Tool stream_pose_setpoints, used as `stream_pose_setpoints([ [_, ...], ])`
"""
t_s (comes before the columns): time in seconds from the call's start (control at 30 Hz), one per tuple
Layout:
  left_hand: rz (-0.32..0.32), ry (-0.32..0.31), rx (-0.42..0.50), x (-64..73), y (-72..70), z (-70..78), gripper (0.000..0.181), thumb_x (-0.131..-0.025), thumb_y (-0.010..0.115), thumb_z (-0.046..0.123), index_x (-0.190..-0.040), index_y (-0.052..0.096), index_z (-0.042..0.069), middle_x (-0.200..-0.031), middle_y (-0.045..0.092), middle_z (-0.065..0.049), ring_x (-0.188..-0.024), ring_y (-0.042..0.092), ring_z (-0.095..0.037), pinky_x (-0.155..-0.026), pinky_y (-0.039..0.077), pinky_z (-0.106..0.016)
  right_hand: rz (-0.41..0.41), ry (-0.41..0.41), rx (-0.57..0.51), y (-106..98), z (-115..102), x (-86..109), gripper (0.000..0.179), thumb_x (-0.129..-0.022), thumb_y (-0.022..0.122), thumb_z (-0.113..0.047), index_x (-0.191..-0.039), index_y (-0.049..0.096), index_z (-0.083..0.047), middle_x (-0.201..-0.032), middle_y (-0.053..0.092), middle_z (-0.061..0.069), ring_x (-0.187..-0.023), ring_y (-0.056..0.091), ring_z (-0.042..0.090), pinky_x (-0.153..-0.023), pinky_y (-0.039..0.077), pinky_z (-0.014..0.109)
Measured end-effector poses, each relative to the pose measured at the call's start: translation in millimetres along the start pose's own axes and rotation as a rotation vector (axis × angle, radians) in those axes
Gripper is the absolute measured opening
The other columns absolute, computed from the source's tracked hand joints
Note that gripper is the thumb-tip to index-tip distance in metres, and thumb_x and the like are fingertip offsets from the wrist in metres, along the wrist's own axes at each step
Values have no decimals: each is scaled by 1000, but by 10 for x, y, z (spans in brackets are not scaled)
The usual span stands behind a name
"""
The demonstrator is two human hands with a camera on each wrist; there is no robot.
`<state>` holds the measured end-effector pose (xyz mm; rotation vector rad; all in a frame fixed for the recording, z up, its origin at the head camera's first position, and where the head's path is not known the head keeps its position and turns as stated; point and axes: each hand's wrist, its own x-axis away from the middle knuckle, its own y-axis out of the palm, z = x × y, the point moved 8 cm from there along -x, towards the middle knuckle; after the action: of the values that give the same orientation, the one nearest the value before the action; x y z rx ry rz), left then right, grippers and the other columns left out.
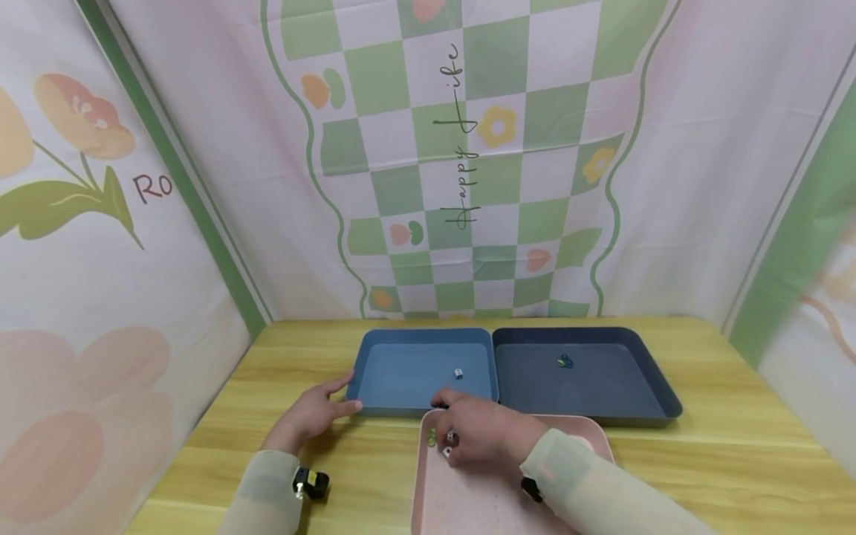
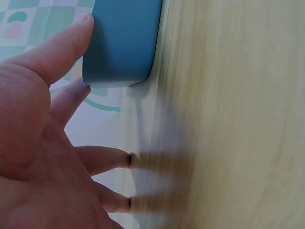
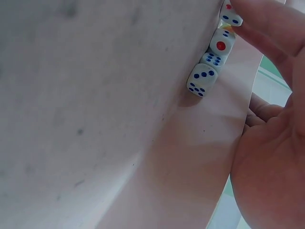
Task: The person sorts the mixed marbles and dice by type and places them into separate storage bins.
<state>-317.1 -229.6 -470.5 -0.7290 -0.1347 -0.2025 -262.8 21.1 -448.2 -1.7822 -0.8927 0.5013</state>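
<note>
My right hand (image 1: 478, 431) reaches over the far left corner of a pink tray (image 1: 420, 483). Its thumb and a finger pinch a white die (image 3: 231, 13), partly cut off by the right wrist view's edge. More white dice (image 3: 202, 80) with blue and red dots lie in a row along the tray's wall. A greenish glass marble (image 1: 431, 438) sits near them. My left hand (image 1: 314, 412) spreads its fingers at the left side of a blue tray (image 1: 421, 411); its thumb (image 2: 71, 40) and forefinger touch the tray near a corner.
One white die (image 1: 458, 374) lies inside the blue tray. Beside it, a dark grey-blue tray (image 1: 595, 417) holds a few glass marbles (image 1: 565, 362). All three trays stand on a wooden table (image 1: 735, 461), with a patterned curtain (image 1: 495, 186) behind.
</note>
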Motion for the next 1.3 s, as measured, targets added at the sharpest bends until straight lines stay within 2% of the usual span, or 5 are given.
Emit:
stream_pose_setpoints([
  [0.33,2,14,-11,-17,-3,12,71,-89,75,41,-151,45,26,-153,38,-22,-139,31,-48,-109,25,-66,-6,-31,20,11,0,-3,14,-84,79,-23,-80,72,-35,-142,45,8,-119,53,16,-87,50,29],
  [0.83,4,14,-17,-11,-1,24,70,-89,75,41,-151,45,27,-153,38,-22,-138,31,-49,-108,26,-67,-16,-66,-33,4,12,2,13,-86,77,-21,-86,74,-34,-138,46,2,-120,51,14,-84,50,26],
  [1.03,2,10,-8,-15,3,14,71,-89,75,42,-151,45,27,-153,37,-21,-139,30,-49,-108,25,-67,-5,-48,-102,-13,53,23,15,-87,75,-20,-90,76,-34,-139,45,2,-119,52,12,-83,51,26],
  [1.2,1,1,5,-16,-1,6,70,-89,75,42,-151,45,28,-154,37,-21,-139,30,-49,-108,25,-67,1,-26,-158,-53,78,44,22,-90,70,-13,-94,78,-32,-142,44,4,-127,48,15,-84,51,25],
  [1.3,0,1,7,-9,-2,12,70,-89,75,41,-151,45,27,-154,37,-21,-139,30,-49,-108,25,-67,19,-22,-154,-110,66,52,21,-90,71,-13,-93,78,-32,-144,44,7,-132,44,19,-88,51,27],
])
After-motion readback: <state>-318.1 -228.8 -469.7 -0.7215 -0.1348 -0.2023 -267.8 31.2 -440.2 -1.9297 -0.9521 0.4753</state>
